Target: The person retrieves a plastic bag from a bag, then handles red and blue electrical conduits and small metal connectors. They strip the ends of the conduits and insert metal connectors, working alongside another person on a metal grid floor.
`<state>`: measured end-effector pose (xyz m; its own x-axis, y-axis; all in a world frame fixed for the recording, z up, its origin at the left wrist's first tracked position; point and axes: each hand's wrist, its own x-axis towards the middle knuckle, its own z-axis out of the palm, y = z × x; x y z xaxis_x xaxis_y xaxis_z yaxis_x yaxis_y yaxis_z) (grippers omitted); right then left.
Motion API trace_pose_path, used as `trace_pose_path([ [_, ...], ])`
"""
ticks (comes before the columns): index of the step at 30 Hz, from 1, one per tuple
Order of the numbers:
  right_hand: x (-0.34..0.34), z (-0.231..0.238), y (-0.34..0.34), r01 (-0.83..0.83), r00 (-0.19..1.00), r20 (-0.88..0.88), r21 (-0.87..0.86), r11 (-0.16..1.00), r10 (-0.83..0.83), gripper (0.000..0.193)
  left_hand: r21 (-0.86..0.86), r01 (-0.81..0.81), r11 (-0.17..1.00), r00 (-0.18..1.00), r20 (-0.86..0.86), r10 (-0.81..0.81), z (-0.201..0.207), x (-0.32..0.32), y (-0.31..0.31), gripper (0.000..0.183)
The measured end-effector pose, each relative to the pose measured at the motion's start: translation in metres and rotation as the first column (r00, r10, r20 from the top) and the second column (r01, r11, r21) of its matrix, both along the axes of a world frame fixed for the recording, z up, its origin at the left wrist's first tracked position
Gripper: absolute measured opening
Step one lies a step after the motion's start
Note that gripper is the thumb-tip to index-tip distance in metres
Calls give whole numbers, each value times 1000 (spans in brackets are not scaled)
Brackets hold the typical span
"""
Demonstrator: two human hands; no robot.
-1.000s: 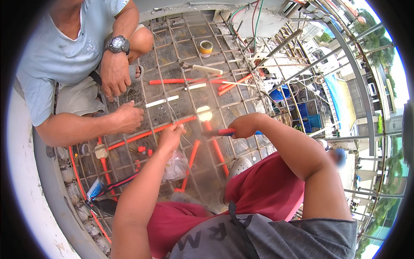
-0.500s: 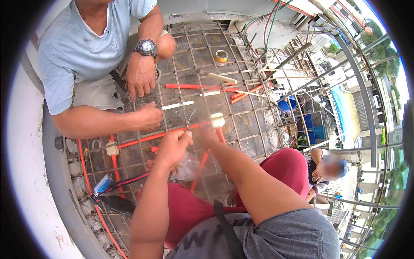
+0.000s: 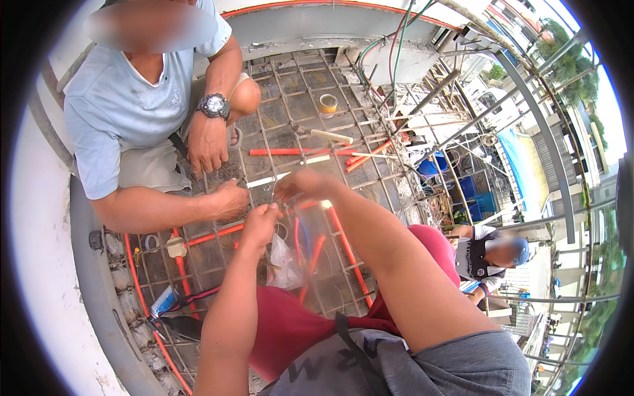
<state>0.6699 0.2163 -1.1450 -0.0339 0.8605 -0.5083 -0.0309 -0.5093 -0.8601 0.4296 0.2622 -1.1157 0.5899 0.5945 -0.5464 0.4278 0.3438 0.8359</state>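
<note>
A short, thin metal wire (image 3: 273, 191) stands up between my two hands over the rebar grid. My left hand (image 3: 261, 224) is closed in a pinch on its lower part. Slightly blurred, my right hand (image 3: 304, 185) reaches over from the right with its bent fingers closed at the wire's upper part. Just below the hands are smeared red and blue strips (image 3: 304, 237), whose kind I cannot make out. Beside them a clear plastic bag (image 3: 284, 264) lies on the grid.
A person in a light blue shirt (image 3: 125, 105) squats at the far left, one hand (image 3: 230, 199) near mine. Orange pipes (image 3: 349, 254) run through the rebar grid (image 3: 297, 125). A tape roll (image 3: 328, 104) sits beyond. Another person (image 3: 482, 257) is at right.
My right hand has moved up and left to meet the wire beside my left hand. My left hand has shifted slightly lower. The view has tilted upward a little.
</note>
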Motion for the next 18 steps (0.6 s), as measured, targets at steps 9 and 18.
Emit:
trace_pose_path([
  [9,-11,140,-54,375,810,274,436,818,-518,36,-597,-75,799,859,368,356,33,40,-13,47],
  [18,-16,115,-117,-183,650,724,443,878,-230,33,-644,42,764,750,526,402,59,50,-51,51],
])
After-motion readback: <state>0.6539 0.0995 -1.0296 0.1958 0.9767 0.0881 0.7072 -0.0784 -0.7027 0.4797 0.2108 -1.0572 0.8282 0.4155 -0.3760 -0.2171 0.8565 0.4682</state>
